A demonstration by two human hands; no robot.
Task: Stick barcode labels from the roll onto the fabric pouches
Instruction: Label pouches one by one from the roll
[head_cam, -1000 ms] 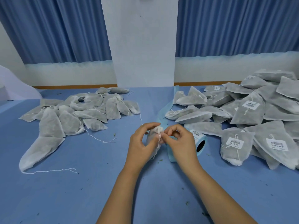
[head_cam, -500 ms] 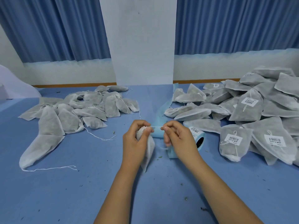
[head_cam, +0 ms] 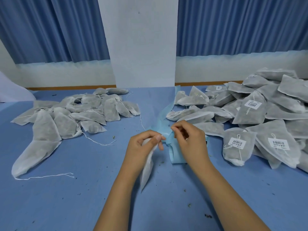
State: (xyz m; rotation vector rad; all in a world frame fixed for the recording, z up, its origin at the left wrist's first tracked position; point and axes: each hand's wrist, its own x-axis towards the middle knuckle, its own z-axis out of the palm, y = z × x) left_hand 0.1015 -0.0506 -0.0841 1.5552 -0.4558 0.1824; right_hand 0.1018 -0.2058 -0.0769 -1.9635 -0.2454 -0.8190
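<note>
So on the far left of the blue table [head_cam: 66, 205] there's the unlabelled pile [head_cam: 75, 114], plain grey pouches with loose drawstrings and no stickers showing, which I'd guess is the "to do" stack parked on the side the feeding hand can reach. Moving in, the left hand [head_cam: 141, 147] has its fingers curled round the top of one pouch [head_cam: 147, 170], and the rest of it hangs down under the palm toward the table. Makes sense to me: hold it by the neck and the flat face is free to take a sticker. Right next to that, the pale blue backing strip [head_cam: 164, 114] trails away toward the wall, probably just spent liner fed out of the way. The label roll [head_cam: 175, 155] sits on the table just beside the held pouch, mostly hidden under the right hand [head_cam: 191, 142]. That hand is curled up tight with its fingertips at the liner's edge, looks like it's after a label, but I honestly can't tell if it's got one pinched. Far right is the labelled pile [head_cam: 260, 117], barcodes facing up on several, so finished ones seem to go that side. The held pouch has no label that I can see yet.
</note>
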